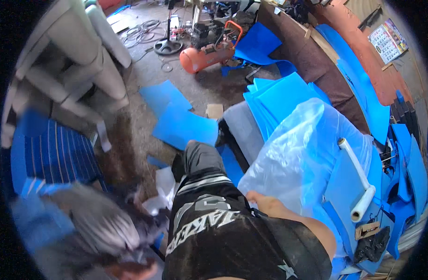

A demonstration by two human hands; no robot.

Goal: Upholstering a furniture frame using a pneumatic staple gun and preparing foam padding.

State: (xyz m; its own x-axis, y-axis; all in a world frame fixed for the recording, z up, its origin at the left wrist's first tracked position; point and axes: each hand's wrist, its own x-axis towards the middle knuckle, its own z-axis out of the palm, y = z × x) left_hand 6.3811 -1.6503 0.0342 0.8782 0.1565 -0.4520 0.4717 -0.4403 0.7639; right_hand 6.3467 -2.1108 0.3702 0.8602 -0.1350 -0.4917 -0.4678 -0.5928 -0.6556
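Observation:
My right hand [259, 199] is close to my hip, beside a large clear plastic sheet or bag [288, 158]. Whether it grips the plastic I cannot tell, as most of the fingers are hidden. At the lower left, a smeared skin-toned patch [132, 270] appears to be my left hand. Motion blurs its fingers, and next to it is blurred grey and dark fabric [99, 217]. Under and behind the plastic lie stacked blue foam sheets [281, 100], alongside a grey foam block [244, 122].
Blue foam pieces [186, 127] lie on the floor ahead. An orange air compressor [207, 56] stands farther back, near a hose [144, 32]. Grey upholstered frames [74, 42] are piled at left above striped blue fabric [62, 149]. A plastic-film roll [363, 205] leans at right.

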